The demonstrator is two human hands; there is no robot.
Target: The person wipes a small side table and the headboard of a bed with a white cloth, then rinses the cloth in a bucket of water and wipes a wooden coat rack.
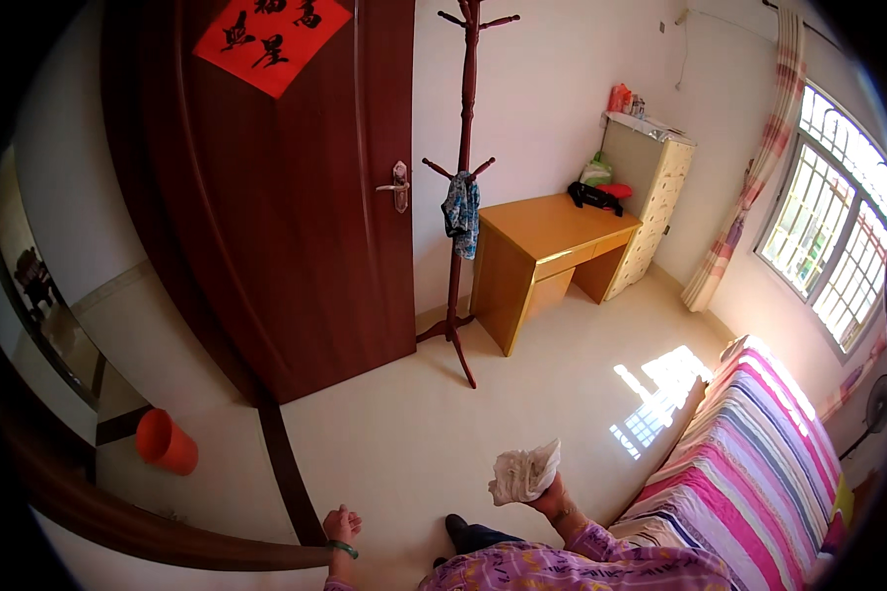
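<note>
My right hand [547,497] is closed on a crumpled off-white cloth [524,472] with greyish marks, held out in front of my body above the floor. The cloth hides most of the fingers. Lower left, my left hand [342,523] hangs with loosely bent fingers and nothing visible in it. A green bangle [341,548] circles that wrist. This hand is nearest to the dark wooden edge [291,558] at the lower left and the dark floor strip by the doorway.
A dark red door [296,217] stands left of a wooden coat stand [454,286]. Beyond are a desk [552,225] and a drawer cabinet [650,197]. A striped bed cover [729,443] lies at right. An orange bin [168,442] stands on the floor at left.
</note>
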